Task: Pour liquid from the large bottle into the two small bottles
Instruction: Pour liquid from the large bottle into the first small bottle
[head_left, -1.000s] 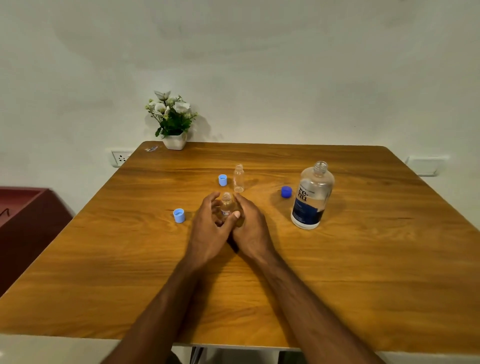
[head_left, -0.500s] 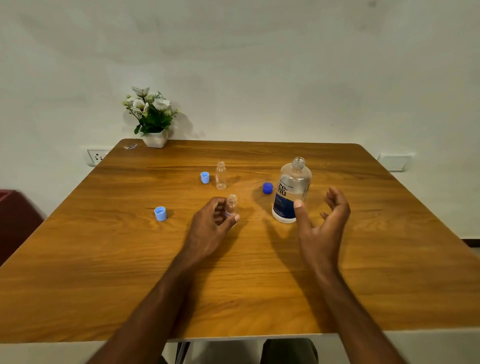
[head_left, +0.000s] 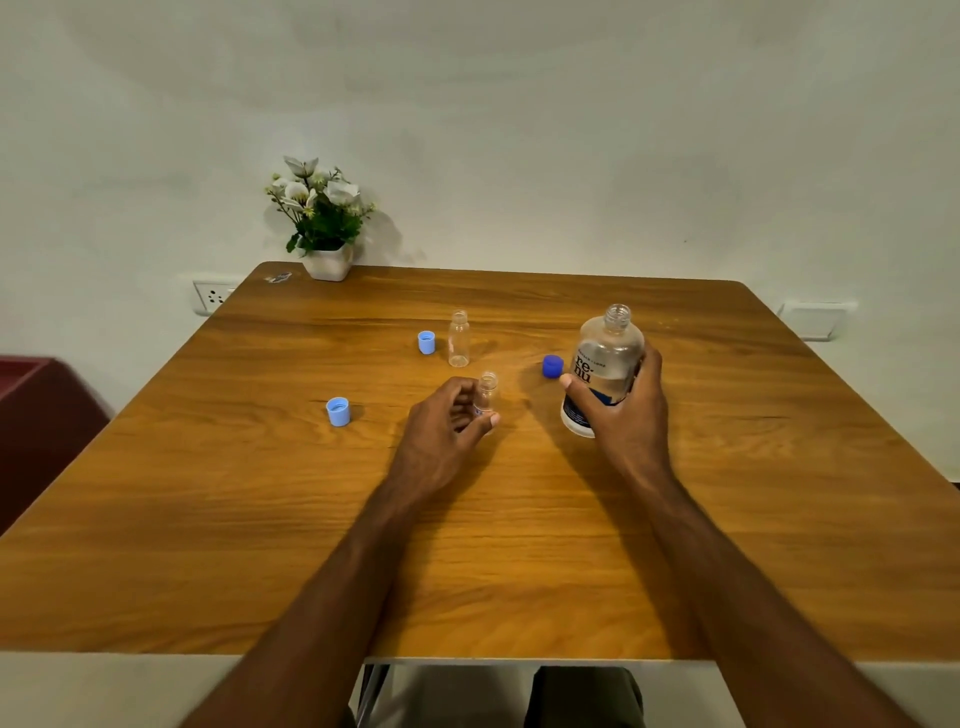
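Large bottle (head_left: 602, 369) stands uncapped right of centre on the desk (head_left: 519, 545), well clear of every edge, and I see broad bare wood between it and the near edge, crossed only by my two forearms. My right hand (head_left: 626, 410) is wrapped round its lower half from the right, thumb across the front at the label, fingers behind; whether its base rests on the wood I cannot tell. My left hand (head_left: 447, 431) sits knuckles-up near the middle, thumb and curled fingers closed on the near small bottle (head_left: 487, 392), which is upright and open-mouthed. The far small bottle (head_left: 458, 339) stands free just behind it, also open. Both small bottles look clear; I cannot make out any liquid inside. The big one looks clear above its label; I cannot judge its level. A dark blue cap (head_left: 552, 366) lies just left of it. Two light blue caps (head_left: 338, 411) lie apart, open side up, one beside the far bottle and one further left.
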